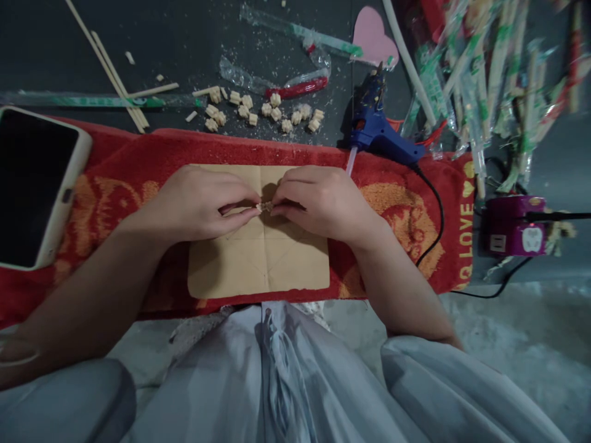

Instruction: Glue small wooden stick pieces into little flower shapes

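Observation:
My left hand (217,203) and my right hand (318,200) meet over a tan folded sheet (295,264) with a crease down its middle. Between their fingertips is a small pale wooden piece (265,207), pinched from both sides. It may be more than one piece; the fingers cover its ends. The sheet lies on a red towel (166,144) with orange patterns. Beyond the hands, several small knobbly wooden pieces (244,111) lie in a loose group on the dark table.
A blue glue gun (383,132) rests at the towel's right, its cord trailing down. Wrapped chopsticks (489,74) pile at the far right, above a purple power adapter (514,224). A phone (39,184) lies left. Bare sticks (113,71) and a pink heart (373,34) are farther back.

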`<state>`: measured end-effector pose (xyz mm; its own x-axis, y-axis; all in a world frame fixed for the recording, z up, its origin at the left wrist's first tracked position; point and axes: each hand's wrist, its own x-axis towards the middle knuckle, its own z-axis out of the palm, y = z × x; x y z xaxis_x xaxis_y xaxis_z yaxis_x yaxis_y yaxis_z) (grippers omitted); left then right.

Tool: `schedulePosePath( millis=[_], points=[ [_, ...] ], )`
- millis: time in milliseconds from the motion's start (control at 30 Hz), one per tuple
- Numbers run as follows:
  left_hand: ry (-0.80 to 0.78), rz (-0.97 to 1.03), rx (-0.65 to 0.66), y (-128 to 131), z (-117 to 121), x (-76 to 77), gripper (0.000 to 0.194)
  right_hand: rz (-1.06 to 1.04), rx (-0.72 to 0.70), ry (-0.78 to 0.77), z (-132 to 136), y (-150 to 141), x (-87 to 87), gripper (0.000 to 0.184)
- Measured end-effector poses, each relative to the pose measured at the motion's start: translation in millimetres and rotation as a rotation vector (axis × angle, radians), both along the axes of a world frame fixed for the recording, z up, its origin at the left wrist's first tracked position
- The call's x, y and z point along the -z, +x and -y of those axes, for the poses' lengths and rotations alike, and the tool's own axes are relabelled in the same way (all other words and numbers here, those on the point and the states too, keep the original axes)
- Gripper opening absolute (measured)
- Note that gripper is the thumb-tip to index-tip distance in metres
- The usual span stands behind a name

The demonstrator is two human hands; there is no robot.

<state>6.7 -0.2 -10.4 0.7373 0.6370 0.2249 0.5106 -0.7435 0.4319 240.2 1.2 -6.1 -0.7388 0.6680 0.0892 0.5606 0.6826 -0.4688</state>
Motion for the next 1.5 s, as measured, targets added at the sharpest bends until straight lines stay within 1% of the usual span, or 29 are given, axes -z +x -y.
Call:
schedulePosePath(
  millis=[300,467,600,667,700,733,833,933,1033,1133,1233,1367,1500],
  points=[
    [0.004,-0.043,0.007,0.4,-0.6,-1.8,0.020,-0.018,-0.004,-0.005,0.2,0.8,1.3,0.020],
    [-0.025,-0.046,-0.029,0.7,0.9,-3.0,0.024,-0.032,-0.025,0.006,-0.3,1.8,1.9,0.022],
    [-0.016,-0.136,-0.052,0.5,2.5,-2.5,0.023,-0.061,-0.033,0.037,-0.2,2.2,4.8,0.024],
    [0.051,-0.060,-0.038,0.3,3.1,-1.4,0.024,-0.071,-0.036,0.068,0.3,1.9,6.4,0.027],
    [0.069,-0.051,-0.044,0.2,3.4,-1.1,0.023,-0.073,-0.038,0.088,0.5,1.6,7.0,0.028],
    [0.074,-0.067,-0.021,0.3,3.8,-1.0,0.021,-0.073,-0.040,0.107,0.8,1.3,7.4,0.029],
    [0.061,-0.139,-0.070,1.0,4.5,-2.4,0.020,-0.068,-0.037,0.136,1.7,0.4,7.2,0.031],
    [0.067,-0.128,-0.038,1.7,3.6,-4.2,0.024,-0.063,-0.031,0.141,2.6,0.2,5.7,0.032],
    [0.109,-0.085,-0.011,1.6,2.1,-5.0,0.027,-0.066,-0.034,0.151,3.6,0.8,4.6,0.033],
    [0.169,-0.065,0.023,0.6,1.7,-5.6,0.020,-0.068,-0.037,0.150,4.4,1.5,4.2,0.034],
    [0.195,-0.076,0.042,-0.5,1.8,-6.0,0.015,-0.054,-0.035,0.170,4.8,1.7,4.0,0.035],
    [0.209,-0.092,0.061,-1.0,1.7,-5.7,0.013,-0.052,-0.038,0.192,4.7,2.3,3.4,0.033],
    [0.225,-0.089,0.067,-0.4,1.2,-5.7,0.013,-0.047,-0.038,0.159,4.4,3.5,2.1,0.032]
  ],
)
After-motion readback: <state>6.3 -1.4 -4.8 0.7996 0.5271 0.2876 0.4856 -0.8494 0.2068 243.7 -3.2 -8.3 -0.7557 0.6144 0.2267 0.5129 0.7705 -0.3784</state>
